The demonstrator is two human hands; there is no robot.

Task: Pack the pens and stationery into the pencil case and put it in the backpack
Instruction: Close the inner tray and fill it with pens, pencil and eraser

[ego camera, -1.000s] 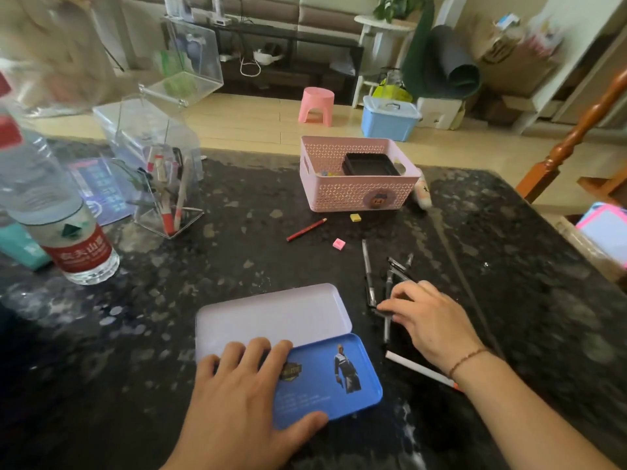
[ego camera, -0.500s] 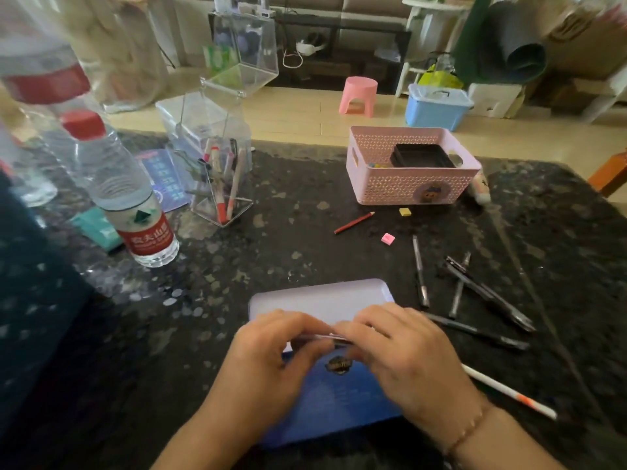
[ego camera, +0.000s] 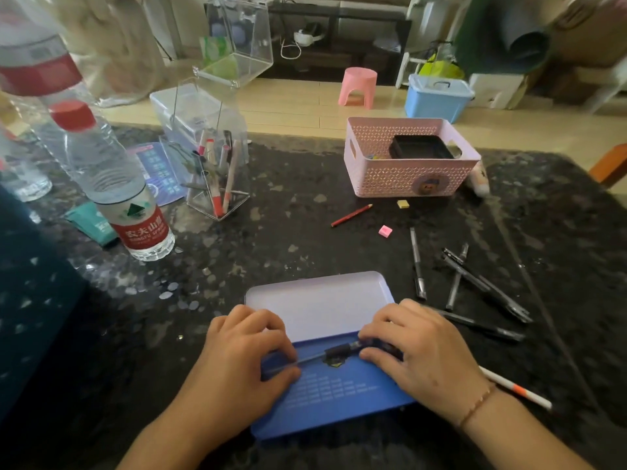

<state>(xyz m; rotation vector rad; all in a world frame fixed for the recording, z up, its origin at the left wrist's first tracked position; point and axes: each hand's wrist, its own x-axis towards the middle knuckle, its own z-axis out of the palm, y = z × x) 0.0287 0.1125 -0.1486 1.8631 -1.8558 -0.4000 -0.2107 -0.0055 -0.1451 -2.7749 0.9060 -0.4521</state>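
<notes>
— Pencil case [ego camera: 319, 303] placement?
— Laid open on the dark speckled table [ego camera: 271, 225]; a pen [ego camera: 334, 351] is pinched over it by the left hand [ego camera: 237, 354] and right hand [ego camera: 427, 347].
— Surroundings?
— Loose pens [ego camera: 458, 273] are scattered just right; a pink basket [ego camera: 403, 174] and water bottle [ego camera: 115, 184] are set behind. Wooden flooring is seen beyond.

Both forearms reach in from the near edge of the table [ego camera: 305, 239], angled toward each other. The left hand [ego camera: 237, 361] lies palm down with knuckles raised, its fingers curled and its thumb tucked under, pinching one end of a pen [ego camera: 325, 353]. The right hand [ego camera: 424, 354] mirrors it, palm down, fingers curled over the pen's other end. A thin bracelet circles the right wrist. The hands sit near each other, not touching.
</notes>
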